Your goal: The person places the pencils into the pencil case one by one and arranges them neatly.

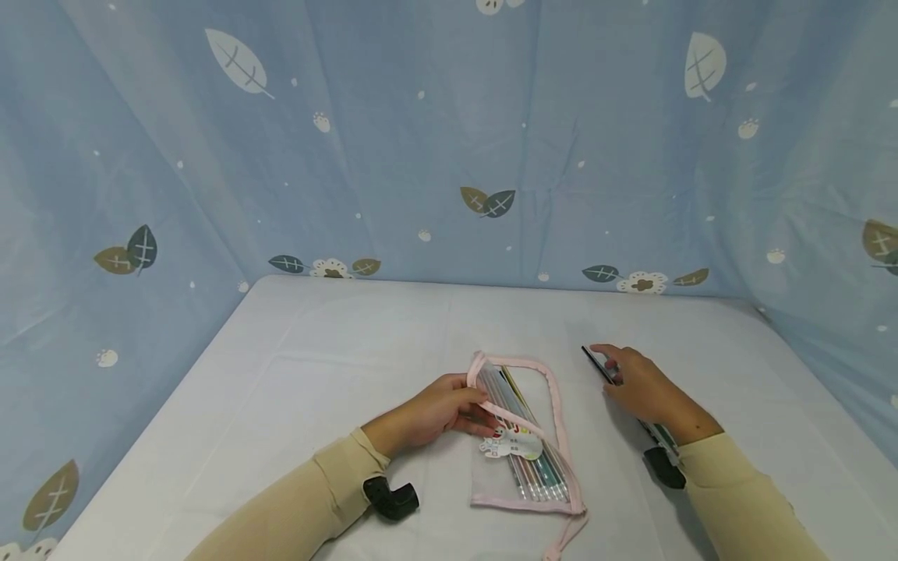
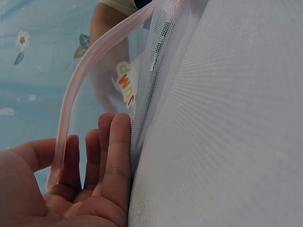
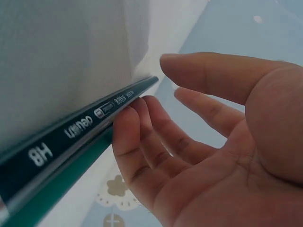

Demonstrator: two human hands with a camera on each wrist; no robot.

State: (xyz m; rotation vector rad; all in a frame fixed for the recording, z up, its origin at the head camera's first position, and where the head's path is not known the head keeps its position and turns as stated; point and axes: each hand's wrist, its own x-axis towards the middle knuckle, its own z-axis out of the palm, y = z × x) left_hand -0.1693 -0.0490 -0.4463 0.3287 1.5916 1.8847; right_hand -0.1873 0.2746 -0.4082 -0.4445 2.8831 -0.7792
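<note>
A see-through mesh pouch with pink trim [image 1: 491,485] lies mid-table, with several pencils [image 1: 550,477] and a cartoon label [image 1: 515,442] showing. My left hand [image 1: 449,409] pinches the pouch's edge. In the left wrist view, the thumb lies over the pink trim [image 2: 73,101] and the fingers reach along the mesh. To the right, my right hand [image 1: 641,389] is at some dark green pencils [image 3: 85,123], one marked HB. Its fingertips are against or just beside them, with the thumb held apart. The hand hides part of the pencils in the head view.
A white cloth [image 1: 337,335] covers the table. Blue leaf-patterned fabric [image 1: 421,140] hangs behind it and along the sides. A pink strap [image 1: 564,538] trails from the pouch toward the near edge. Black wrist devices [image 1: 391,500] sit below both wrists.
</note>
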